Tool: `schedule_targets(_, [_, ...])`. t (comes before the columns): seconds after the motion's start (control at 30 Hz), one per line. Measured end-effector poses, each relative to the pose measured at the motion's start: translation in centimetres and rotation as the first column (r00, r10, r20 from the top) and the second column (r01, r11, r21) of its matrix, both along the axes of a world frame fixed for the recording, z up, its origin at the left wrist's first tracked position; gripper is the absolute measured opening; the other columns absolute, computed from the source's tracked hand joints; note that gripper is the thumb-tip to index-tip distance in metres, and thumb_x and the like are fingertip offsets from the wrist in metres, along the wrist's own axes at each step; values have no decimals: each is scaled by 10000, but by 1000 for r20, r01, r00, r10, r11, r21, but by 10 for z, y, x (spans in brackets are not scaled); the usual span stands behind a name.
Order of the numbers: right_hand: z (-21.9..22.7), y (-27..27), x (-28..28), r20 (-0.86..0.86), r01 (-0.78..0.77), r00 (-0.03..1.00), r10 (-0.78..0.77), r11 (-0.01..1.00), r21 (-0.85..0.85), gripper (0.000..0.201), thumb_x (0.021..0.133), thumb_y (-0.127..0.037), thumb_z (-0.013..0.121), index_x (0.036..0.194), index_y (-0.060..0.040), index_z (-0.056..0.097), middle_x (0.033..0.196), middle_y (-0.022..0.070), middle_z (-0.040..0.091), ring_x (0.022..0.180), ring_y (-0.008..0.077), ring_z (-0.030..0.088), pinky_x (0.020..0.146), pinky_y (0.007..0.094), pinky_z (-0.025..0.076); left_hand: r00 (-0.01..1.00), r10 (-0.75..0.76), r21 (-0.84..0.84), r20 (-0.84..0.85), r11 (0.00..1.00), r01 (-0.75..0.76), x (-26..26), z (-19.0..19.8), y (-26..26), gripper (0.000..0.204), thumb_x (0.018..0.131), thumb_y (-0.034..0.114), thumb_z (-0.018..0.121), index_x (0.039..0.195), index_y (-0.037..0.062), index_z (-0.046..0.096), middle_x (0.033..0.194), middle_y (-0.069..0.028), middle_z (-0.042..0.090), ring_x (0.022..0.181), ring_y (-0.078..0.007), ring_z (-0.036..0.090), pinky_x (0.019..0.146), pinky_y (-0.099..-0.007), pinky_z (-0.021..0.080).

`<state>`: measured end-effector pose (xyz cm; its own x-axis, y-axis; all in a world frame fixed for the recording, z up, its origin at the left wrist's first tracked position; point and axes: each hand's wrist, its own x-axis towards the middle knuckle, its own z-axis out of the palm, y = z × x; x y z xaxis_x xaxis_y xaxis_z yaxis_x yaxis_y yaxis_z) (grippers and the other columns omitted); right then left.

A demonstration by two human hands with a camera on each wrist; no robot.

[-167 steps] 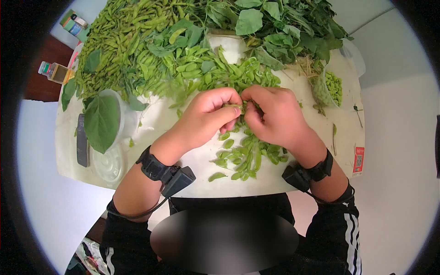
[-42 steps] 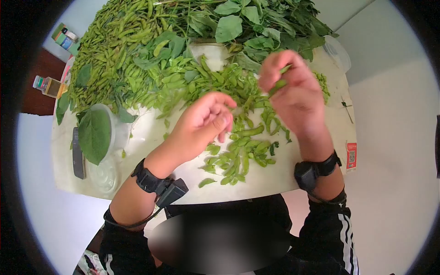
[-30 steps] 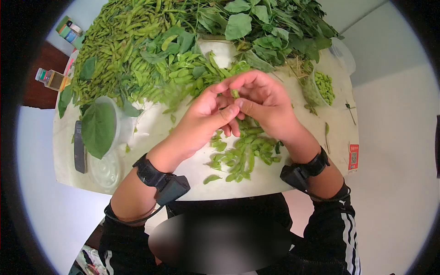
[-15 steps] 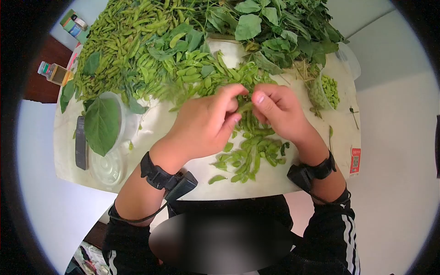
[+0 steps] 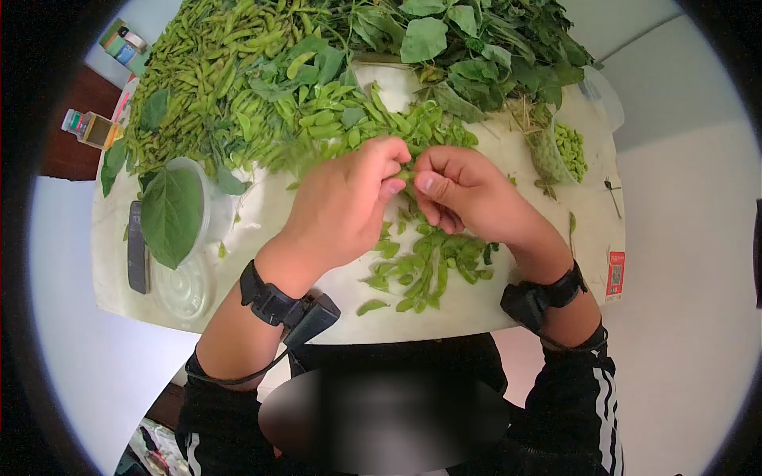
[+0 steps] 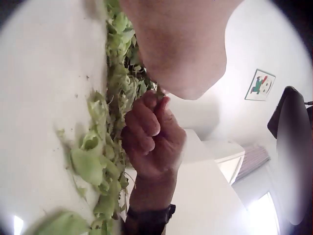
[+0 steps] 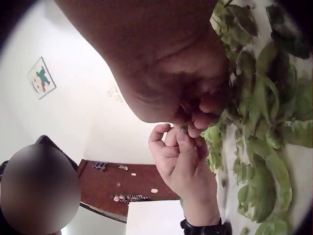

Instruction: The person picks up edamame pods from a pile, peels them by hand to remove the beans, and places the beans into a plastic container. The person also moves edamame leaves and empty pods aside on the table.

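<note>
In the head view my left hand (image 5: pixel 337 202) and right hand (image 5: pixel 476 194) meet over the middle of the table. Between their fingertips is a green soybean pod (image 5: pixel 406 174), mostly hidden by the fingers. My left thumb and forefinger pinch one end of it. The right thumb and curled forefinger pinch the other; in the left wrist view only a small green tip (image 6: pixel 160 91) shows at the right hand (image 6: pixel 154 132). Below the hands lies a loose heap of pods (image 5: pixel 429 274), seen close up as flat green pods (image 7: pixel 259 191) in the right wrist view.
A big pile of pods (image 5: pixel 214 71) and leafy stalks (image 5: pixel 492 55) fills the back. At right, a tilted container holds shelled beans (image 5: pixel 570 151). At left are a leaf (image 5: pixel 175 218) over a plastic bowl (image 5: pixel 208 198), a lid (image 5: pixel 184 289), a black phone (image 5: pixel 138 247) and a bottle (image 5: pixel 91 128).
Earlier my right hand was raised at the right with pods in its fingers, then came in to the left hand. Since half a second ago both hands have shifted slightly left and closer together.
</note>
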<state>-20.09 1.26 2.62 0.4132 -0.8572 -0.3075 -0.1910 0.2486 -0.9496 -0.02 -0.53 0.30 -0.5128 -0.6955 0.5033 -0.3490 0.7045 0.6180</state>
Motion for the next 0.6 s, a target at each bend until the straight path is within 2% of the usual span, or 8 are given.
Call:
schedule_targets(0.13, [-6, -3, -1, 55, -23, 998, 24, 1000, -20, 196, 996, -208, 537, 879, -51, 541, 646, -2, 543, 504, 67, 438, 462, 218, 337, 1000, -28, 17, 12, 999, 28, 3, 3, 2, 270, 867, -2, 590, 1108, 40, 477, 840, -141, 658, 742, -357, 647, 602, -417, 484])
schedule_targets(0.23, [-6, 0, 1, 33, 10, 999, -8, 997, -77, 152, 967, -149, 570, 863, -37, 563, 634, 3, 555, 505, 84, 470, 465, 244, 360, 993, -17, 185, -116, 982, 38, 4, 3, 5, 265, 868, -15, 596, 1093, 36, 467, 823, -130, 644, 723, -334, 653, 596, -375, 481])
schedule_targets(0.3, [-3, -1, 2, 33, 25, 999, -21, 991, -129, 133, 954, -137, 587, 869, -36, 571, 629, 5, 559, 507, 89, 484, 466, 253, 369, 956, -23, 297, -292, 948, 114, 2, -5, 3, 253, 877, -23, 599, 1076, 34, 454, 785, -90, 608, 663, -227, 630, 605, -304, 461])
schedule_targets(0.37, [1, 1, 0, -197, -37, 980, -41, 926, -377, 106, 926, -119, 619, 883, -32, 576, 616, 31, 562, 517, 115, 529, 487, 277, 402, 938, -23, 386, -345, 908, 164, 4, -5, 3, 240, 884, -24, 599, 1065, 34, 452, 777, -66, 587, 667, -172, 591, 618, -278, 451])
schedule_targets(0.4, [-1, 2, -1, -199, -37, 979, -40, 928, -370, 106, 926, -119, 619, 883, -32, 576, 616, 31, 562, 517, 115, 529, 487, 277, 402, 916, -17, 468, -400, 856, 220, 3, -5, 5, 229, 891, -24, 598, 1054, 33, 449, 769, -42, 567, 671, -118, 552, 632, -252, 441])
schedule_targets(0.5, [-3, -1, -4, -237, -95, 969, -66, 788, -608, 112, 879, -118, 665, 886, -41, 585, 640, 85, 587, 553, 205, 602, 526, 324, 454, 864, -3, 533, -503, 786, 313, 0, -3, 9, 204, 920, 0, 578, 1063, 36, 437, 756, 0, 530, 681, -60, 466, 629, -222, 400])
schedule_targets(0.57, [-3, -3, -5, -380, -265, 918, -111, 541, -798, 115, 834, -108, 690, 887, -51, 606, 697, 123, 622, 613, 305, 627, 562, 383, 485, 852, 0, 571, -524, 742, 352, 6, -3, 4, 201, 930, 11, 565, 1078, 38, 431, 755, 7, 521, 676, -52, 449, 620, -215, 379])
schedule_targets(0.6, [-4, -2, -5, -382, -266, 917, -111, 544, -796, 115, 834, -108, 690, 887, -51, 606, 697, 123, 622, 613, 305, 627, 562, 383, 485, 838, 12, 614, -545, 687, 389, 7, -4, 5, 199, 940, 21, 551, 1092, 41, 425, 754, 14, 513, 672, -44, 431, 610, -208, 358])
